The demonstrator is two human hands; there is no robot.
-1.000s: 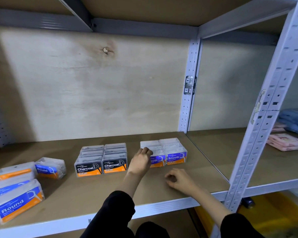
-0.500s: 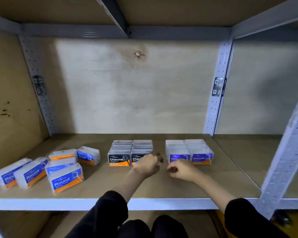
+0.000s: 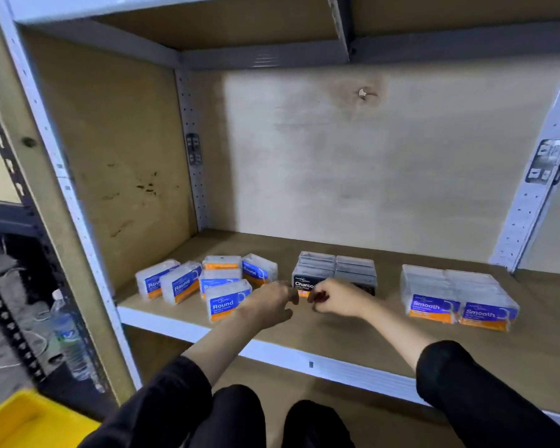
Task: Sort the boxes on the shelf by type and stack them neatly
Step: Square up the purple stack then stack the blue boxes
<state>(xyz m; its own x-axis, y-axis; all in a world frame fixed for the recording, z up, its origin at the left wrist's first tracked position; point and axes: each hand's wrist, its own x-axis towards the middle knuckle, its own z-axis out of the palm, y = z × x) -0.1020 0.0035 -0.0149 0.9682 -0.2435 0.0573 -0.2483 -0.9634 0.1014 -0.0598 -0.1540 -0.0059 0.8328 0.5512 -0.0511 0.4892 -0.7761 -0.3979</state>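
Three kinds of clear boxes lie on the brown shelf (image 3: 353, 337). Several blue-and-orange "Round" boxes (image 3: 227, 302) sit scattered at the left, some tilted. A tidy block of black "Charcoal" boxes (image 3: 337, 268) stands in the middle. A tidy block of purple "Smooth" boxes (image 3: 459, 295) stands at the right. My left hand (image 3: 269, 303) hovers beside the nearest Round box, fingers loosely curled, holding nothing. My right hand (image 3: 340, 297) is loosely curled in front of the Charcoal block, covering part of its labels, and holds nothing.
The shelf's wooden side wall (image 3: 117, 163) and a white upright (image 3: 55, 156) close off the left. A plastic water bottle (image 3: 67, 331) stands in the dark bay beyond. A yellow bin (image 3: 23, 421) sits at the lower left. The white shelf front edge (image 3: 304, 360) runs below my wrists.
The view has swung left, bringing the Round boxes toward the middle. Both hands have moved left, away from the Smooth block, to the front of the Charcoal block and the nearest Round box.
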